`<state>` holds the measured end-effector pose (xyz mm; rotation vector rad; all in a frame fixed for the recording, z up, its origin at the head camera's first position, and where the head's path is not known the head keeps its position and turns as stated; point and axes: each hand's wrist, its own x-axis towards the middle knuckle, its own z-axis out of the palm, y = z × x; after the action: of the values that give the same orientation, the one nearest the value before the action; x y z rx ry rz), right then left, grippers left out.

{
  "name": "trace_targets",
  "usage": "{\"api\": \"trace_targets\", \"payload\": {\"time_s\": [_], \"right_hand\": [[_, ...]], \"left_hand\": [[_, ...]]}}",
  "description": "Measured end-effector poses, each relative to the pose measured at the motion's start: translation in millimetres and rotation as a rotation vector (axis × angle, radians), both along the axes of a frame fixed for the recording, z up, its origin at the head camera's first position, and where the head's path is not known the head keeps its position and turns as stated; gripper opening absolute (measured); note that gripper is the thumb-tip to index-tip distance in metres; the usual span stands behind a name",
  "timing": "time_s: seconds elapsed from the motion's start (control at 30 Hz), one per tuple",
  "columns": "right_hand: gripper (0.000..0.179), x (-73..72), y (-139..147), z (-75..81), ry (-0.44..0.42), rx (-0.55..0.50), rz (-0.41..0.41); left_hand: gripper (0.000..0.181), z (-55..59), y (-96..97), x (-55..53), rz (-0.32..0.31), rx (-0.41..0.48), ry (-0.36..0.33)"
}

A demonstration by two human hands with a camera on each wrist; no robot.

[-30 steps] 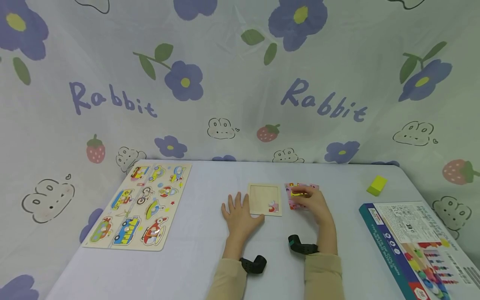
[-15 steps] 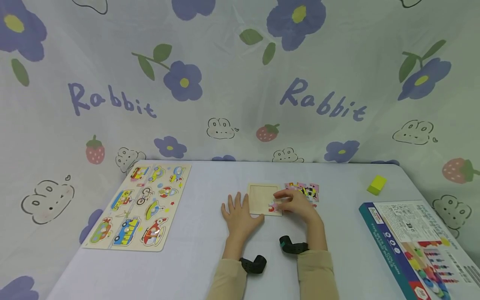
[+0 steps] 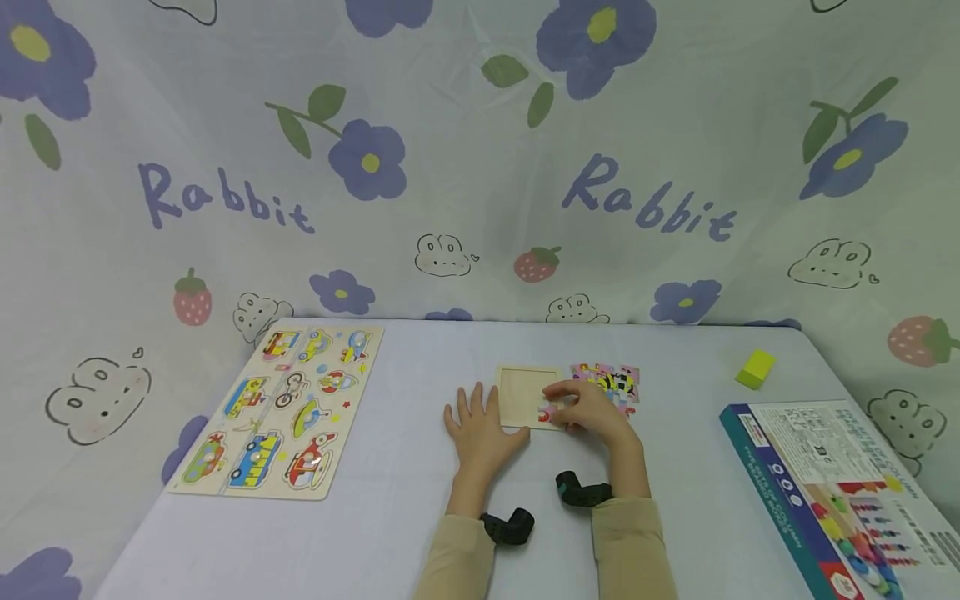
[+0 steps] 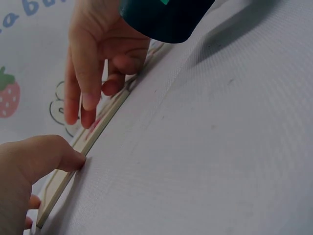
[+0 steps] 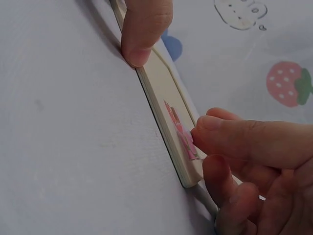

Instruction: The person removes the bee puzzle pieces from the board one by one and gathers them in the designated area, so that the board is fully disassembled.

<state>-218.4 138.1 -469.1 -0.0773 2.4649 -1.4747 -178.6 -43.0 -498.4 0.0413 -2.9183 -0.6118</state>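
A small wooden puzzle tray (image 3: 519, 398) lies in the middle of the table, with a pink puzzle piece (image 5: 178, 128) in its lower right corner. My left hand (image 3: 477, 433) is spread beside the tray's left side. Its thumb (image 4: 68, 155) rests against the tray's near edge. Over the tray's right side, my right hand (image 3: 596, 414) has thumb and fingertips drawn together just above the corner piece. They appear to pinch another puzzle piece, largely hidden by the fingers. Behind that hand lie several colourful loose puzzle pieces (image 3: 618, 382).
At the left lies a wooden vehicle puzzle board (image 3: 281, 417). A large box (image 3: 825, 483) takes up the right side, with a yellow-green block (image 3: 755, 369) behind it. A printed curtain (image 3: 480, 167) hangs behind the table.
My right hand has moved left from the loose pieces to the right side of the tray, lowering slightly in the last half second. My left hand has stayed in place.
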Motion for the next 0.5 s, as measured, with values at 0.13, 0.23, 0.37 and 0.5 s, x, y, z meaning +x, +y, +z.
{"api": "trace_targets", "payload": {"time_s": [0.13,0.23,0.37,0.5], "right_hand": [[0.037,-0.5,0.1,1.8,0.023,0.002,0.009],[0.036,-0.8,0.6,3.7,0.061,-0.006,0.019],[0.033,0.3,1.1,7.0,0.118,-0.027,0.044],[0.032,3.8,0.8,13.1,0.157,-0.072,0.087]], "left_hand": [[0.081,0.3,0.5,-0.5,0.001,0.002,-0.004],[0.081,0.4,0.6,-0.9,0.001,0.001,-0.002],[0.081,1.0,0.8,-0.8,0.002,0.000,-0.003],[0.081,1.2,0.9,-0.8,0.002,0.000,-0.008]]}}
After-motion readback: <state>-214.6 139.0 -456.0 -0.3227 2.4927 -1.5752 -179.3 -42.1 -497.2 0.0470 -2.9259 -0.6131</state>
